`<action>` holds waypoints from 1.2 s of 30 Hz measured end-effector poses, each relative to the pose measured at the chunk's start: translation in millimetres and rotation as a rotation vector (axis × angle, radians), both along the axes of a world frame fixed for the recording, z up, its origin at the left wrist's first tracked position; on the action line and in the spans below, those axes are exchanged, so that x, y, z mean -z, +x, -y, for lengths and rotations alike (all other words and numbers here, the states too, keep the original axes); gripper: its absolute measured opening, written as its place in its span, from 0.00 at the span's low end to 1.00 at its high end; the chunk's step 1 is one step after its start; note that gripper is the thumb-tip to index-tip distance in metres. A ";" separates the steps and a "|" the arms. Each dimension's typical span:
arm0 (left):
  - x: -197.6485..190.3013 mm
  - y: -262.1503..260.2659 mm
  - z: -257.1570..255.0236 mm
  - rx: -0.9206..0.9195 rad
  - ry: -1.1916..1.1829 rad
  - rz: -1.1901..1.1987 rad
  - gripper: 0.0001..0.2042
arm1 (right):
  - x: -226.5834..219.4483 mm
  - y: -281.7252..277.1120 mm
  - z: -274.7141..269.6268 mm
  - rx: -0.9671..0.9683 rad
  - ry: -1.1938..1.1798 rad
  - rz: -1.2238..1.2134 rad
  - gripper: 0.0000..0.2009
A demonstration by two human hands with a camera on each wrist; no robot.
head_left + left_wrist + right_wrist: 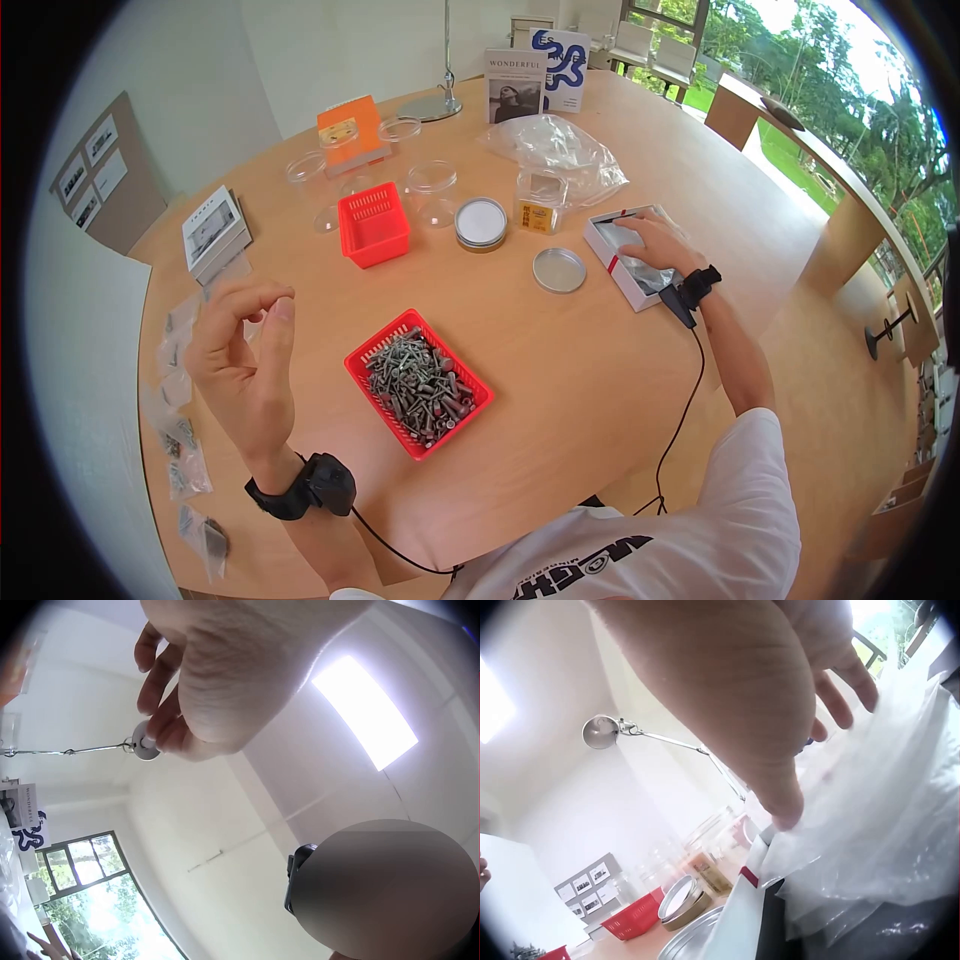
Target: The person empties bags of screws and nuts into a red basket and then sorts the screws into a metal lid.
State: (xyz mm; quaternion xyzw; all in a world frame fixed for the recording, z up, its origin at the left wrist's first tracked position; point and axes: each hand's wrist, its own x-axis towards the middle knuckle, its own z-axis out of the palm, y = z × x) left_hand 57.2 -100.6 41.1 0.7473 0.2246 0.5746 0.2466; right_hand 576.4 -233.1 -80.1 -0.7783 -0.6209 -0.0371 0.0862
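Because the white box (625,290) stands at the far right of the person, the right hand (655,245) is stretched well out to it, fingers extended and spread over the clear plastic (900,817) inside; I see contact but no clear grip. The thumb lies near the box's edge, perhaps to steady the hand. Out on the other side, the left hand (245,365) is raised above the counter (540,370), its fingers loosely bent, thumb beside forefinger (nothing shows between them), apparently idle.

Between the hands, nearest the body, a red basket (478,402) contains a heap of screws (415,385); its walls probably stop small pieces rolling away. Just beside the box lies a round metal lid (559,270), presumably kept flat for stability. Farther off stand a second red basket (375,250) and a round tin (481,222). Small clear bags (187,432) line the left edge, seemingly to leave the middle for working.
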 end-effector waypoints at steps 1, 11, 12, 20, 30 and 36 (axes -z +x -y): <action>-0.4 -0.8 -0.8 0.003 0.006 0.001 0.03 | 6.6 1.7 -4.5 0.016 -0.041 -0.030 0.26; -1.9 -23.2 -18.5 -0.083 0.012 0.038 0.03 | -19.5 -7.5 0.5 0.064 0.112 -0.060 0.31; -2.3 -30.5 -23.1 -0.100 0.016 0.051 0.03 | -36.0 -17.8 -0.5 0.021 0.170 -0.049 0.31; 18.9 -107.8 -89.1 -0.436 -0.141 -0.098 0.06 | -122.0 -151.8 -33.6 -0.211 0.316 -0.328 0.29; 75.0 -233.2 -122.3 -1.301 0.288 -0.601 0.13 | -128.6 -247.5 -88.4 -0.752 0.300 -0.528 0.26; 83.7 -282.1 -122.1 -1.355 -0.274 -0.844 0.12 | -121.1 -266.4 -112.3 -0.797 0.358 -0.634 0.23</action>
